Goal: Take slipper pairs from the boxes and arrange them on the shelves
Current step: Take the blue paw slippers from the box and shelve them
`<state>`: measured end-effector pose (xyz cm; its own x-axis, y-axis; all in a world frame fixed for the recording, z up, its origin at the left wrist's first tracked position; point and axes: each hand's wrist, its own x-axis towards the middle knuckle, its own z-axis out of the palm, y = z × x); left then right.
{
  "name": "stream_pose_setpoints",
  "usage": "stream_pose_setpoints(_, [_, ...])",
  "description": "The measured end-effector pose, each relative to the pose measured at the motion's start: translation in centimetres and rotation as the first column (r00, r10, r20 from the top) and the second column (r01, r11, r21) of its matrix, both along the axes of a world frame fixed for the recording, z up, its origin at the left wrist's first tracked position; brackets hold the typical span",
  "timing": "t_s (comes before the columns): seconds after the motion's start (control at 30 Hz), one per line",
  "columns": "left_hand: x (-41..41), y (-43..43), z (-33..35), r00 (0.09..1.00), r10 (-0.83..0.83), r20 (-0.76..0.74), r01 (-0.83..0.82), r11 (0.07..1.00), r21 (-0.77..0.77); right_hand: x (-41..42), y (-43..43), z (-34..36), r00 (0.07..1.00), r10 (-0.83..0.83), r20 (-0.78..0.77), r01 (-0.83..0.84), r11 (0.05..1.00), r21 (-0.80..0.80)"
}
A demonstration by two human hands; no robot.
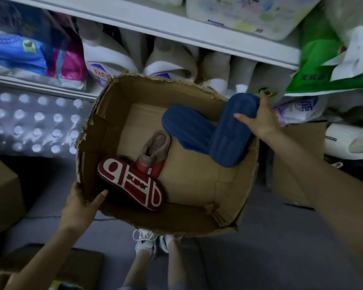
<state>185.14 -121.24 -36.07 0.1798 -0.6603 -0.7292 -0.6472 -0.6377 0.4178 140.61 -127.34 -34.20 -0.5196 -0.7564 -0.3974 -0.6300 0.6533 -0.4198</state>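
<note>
**Head view, looking down into an open box in front of shelving.**

A torn cardboard box (235, 185) fills the middle of the frame. The left hand (80, 208) grips its lower-left rim, thumb inside the wall and fingers outside, clamped on the cardboard.

The right hand (260, 120), at the upper right of the box, holds a blue slipper (230, 139). The thumb lies across the ribbed sole and the fingers curl round the far edge. This slipper is sole-up, its long axis close to vertical in the frame, upper end leaning slightly right.

A second blue slipper (187, 128), also sole-up, runs from upper left to lower right. Its lower end is tucked beneath the held one.

At the lower left of the box a red slipper (132, 185) lies sole-up, white tread pattern showing, its axis from upper left to lower right. Its partner (153, 153) sits opening-up with a pale fleecy lining, touching the first. Its heel probably points toward the lower edge of the frame, though the blur leaves this uncertain.

A white shelf (176, 28) crosses the top of the frame. A pack of bottles (36, 124) sits at the left and a green bag (323, 65) at the upper right. White sneakers (145, 241) stand on the grey floor (270, 248) below the box.
</note>
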Motion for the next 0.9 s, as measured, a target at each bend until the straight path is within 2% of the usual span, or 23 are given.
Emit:
stream_pose_setpoints(0.13, [-0.4, -0.2, 1.1, 0.998, -0.061, 0.025, 0.062, 0.998, -0.031, -0.2, 0.3, -0.6, 0.999, -0.023, -0.028, 0.022, 0.999, -0.036])
stream_pose_setpoints(0.23, [-2.2, -0.2, 2.4, 0.989, -0.119, 0.084, 0.130, 0.982, -0.139, 0.5, 0.8, -0.5, 0.999, 0.043, -0.030, -0.044, 0.999, -0.021])
stream_pose_setpoints(0.33, [-5.4, -0.4, 3.7, 0.991, -0.125, -0.048, 0.115, 0.980, -0.162, 1.7, 1.8, 0.5, 0.979, 0.178, -0.099, -0.178, 0.984, 0.006])
stream_pose_setpoints(0.43, [-9.0, -0.6, 4.8, 0.971, -0.100, -0.215, 0.073, 0.989, -0.129, 2.9, 3.1, 2.2, 0.965, 0.256, -0.065, -0.259, 0.965, -0.048])
stream_pose_setpoints(0.6, [-13.6, -1.6, 6.5, 0.859, -0.073, -0.506, 0.044, 0.997, -0.070, 4.7, 3.2, 6.4, 0.967, 0.126, 0.220, -0.078, 0.974, -0.213])
stream_pose_setpoints(0.7, [-14.8, -2.5, 6.8, 0.808, -0.096, -0.582, 0.060, 0.995, -0.081, 6.0, 2.7, 8.2, 0.870, 0.071, 0.488, 0.055, 0.970, -0.238])
stream_pose_setpoints(0.8, [-15.6, -3.4, 7.0, 0.814, -0.243, -0.527, 0.181, 0.969, -0.166, 7.2, 2.1, 9.2, 0.743, 0.033, 0.669, 0.156, 0.963, -0.220])
stream_pose_setpoints(0.9, [-15.7, -4.4, 6.6, 0.842, -0.382, -0.380, 0.319, 0.922, -0.220, 8.2, 1.1, 9.6, 0.685, -0.012, 0.728, 0.222, 0.956, -0.193])
